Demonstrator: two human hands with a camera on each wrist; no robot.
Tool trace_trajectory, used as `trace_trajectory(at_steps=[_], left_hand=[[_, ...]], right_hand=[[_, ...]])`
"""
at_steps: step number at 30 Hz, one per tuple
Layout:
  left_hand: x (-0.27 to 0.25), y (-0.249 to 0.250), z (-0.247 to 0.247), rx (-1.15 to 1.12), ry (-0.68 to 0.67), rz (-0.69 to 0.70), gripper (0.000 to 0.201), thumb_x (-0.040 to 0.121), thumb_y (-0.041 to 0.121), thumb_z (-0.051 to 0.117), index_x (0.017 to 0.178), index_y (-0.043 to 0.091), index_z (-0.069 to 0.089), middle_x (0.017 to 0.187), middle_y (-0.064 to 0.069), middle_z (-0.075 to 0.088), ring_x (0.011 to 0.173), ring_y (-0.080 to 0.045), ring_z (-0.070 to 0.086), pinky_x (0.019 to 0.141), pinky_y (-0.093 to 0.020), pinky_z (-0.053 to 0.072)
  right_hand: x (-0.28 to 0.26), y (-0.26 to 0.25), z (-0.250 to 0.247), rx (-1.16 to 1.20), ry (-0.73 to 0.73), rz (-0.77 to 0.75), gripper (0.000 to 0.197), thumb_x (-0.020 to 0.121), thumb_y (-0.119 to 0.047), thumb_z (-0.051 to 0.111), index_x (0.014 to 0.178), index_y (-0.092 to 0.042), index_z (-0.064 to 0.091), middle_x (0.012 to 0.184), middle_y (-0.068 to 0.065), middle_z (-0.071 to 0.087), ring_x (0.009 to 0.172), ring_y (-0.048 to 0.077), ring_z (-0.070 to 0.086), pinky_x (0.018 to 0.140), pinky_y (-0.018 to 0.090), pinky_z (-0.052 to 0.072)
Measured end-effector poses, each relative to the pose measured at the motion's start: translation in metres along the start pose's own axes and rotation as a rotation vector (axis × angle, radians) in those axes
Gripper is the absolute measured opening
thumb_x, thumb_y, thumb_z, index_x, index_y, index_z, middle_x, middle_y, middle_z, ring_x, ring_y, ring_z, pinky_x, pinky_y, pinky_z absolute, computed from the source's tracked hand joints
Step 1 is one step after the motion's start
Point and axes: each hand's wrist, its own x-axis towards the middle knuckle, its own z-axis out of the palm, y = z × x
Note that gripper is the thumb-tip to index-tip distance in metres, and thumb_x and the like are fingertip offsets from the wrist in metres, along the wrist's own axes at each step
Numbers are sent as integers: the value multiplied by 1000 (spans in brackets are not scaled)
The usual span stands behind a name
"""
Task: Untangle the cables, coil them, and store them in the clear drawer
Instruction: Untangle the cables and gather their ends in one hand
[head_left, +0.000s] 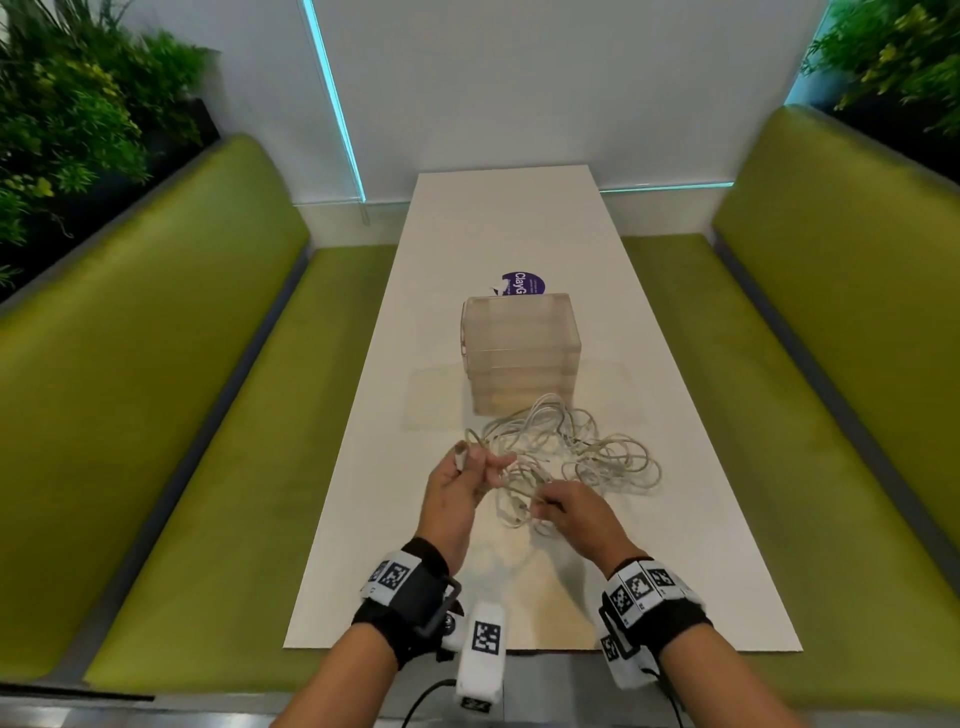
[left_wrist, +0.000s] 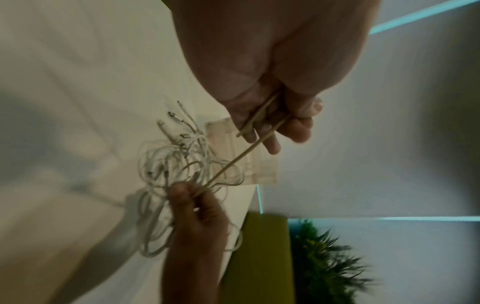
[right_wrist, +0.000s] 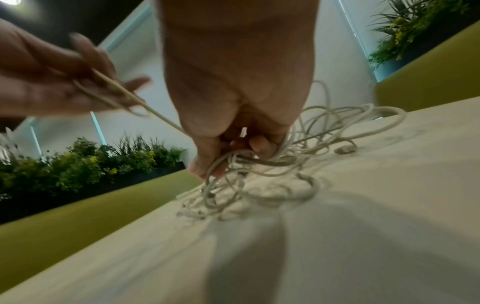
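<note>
A tangle of white cables (head_left: 571, 452) lies on the white table (head_left: 675, 519), just in front of the clear drawer unit (head_left: 521, 349). My left hand (head_left: 460, 480) is raised above the table and pinches one cable strand (left_wrist: 249, 152) between thumb and fingers. That strand runs taut to my right hand (head_left: 566, 506), which grips a bunch of cable loops (right_wrist: 233, 164) at the near edge of the tangle. Several connector ends (left_wrist: 172, 123) stick out of the heap. The drawers look closed.
A purple round sticker (head_left: 523, 284) sits on the table behind the drawer unit. Green bench seats (head_left: 208, 441) run along both sides of the table, with plants (head_left: 62, 130) behind them. The table's near edge (head_left: 540, 649) is close to my wrists.
</note>
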Motion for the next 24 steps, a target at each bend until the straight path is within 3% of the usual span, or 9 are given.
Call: trace_trajectory(at_steps=[2,5,7,10,13,16,18,21,24], left_hand=[[-2,19,-6,-148,71,32,25,101,17,39,81,10,51,52,3,45,70,-18,67,79,-27,55],[-1,39,-22,-202,171,60,25,101,18,39,81,10,52,51,6,33,47,-10,40,61,-28,47],[2,36,-30,40,161,60,29,101,22,41,81,10,58,52,7,33,47,-9,34,59,-29,38],[4,9,-27,557,-21,22,30,96,37,50,85,14,64,68,7,56,65,-13,53,65,-26,40],[5,-21,-10,760,-234,-63,28,84,45,66,81,17,64,74,7,64,70,-9,58,61,-15,41],[8,-35,9,920,-241,-79,24,86,40,64,83,16,62,70,4,61,65,-11,55,53,-17,35],[11,-35,15,968,-208,-58,23,93,32,56,86,12,64,81,-5,67,77,-21,61,56,-24,36],[12,-24,17,848,-219,-28,19,92,21,55,74,17,60,79,-1,64,78,-17,59,57,-17,37],[7,-4,15,710,-146,13,27,91,20,56,64,18,57,73,0,61,72,-14,55,62,-16,37]], right_hand=[[0,9,-3,-30,9,13,34,82,-14,60,56,-34,52,66,-15,58,69,6,53,63,30,39],[-2,17,-11,2,29,19,22,84,-12,62,65,-23,62,69,-9,62,72,15,58,68,38,45],[-2,20,-14,48,35,9,17,87,-15,62,71,-20,67,71,-8,66,73,16,60,71,39,47],[-3,13,-16,111,63,-28,14,88,-15,62,79,-18,73,77,-4,70,74,13,63,71,36,49],[-6,-4,-17,111,53,-98,15,86,-14,61,78,-18,72,75,-2,69,71,13,61,68,35,48],[-10,-16,-17,96,40,-129,15,85,-14,59,78,-17,72,71,-7,68,69,9,61,66,31,47],[-11,-17,-17,69,45,-133,15,87,-15,60,77,-18,71,66,-13,62,65,4,57,64,29,45],[-10,-13,-16,-53,39,-109,12,88,-23,61,79,-22,69,75,-9,64,74,10,57,65,31,45],[-5,-1,-16,-127,60,-29,11,88,-23,61,81,-18,70,71,-14,55,76,11,51,62,27,35]])
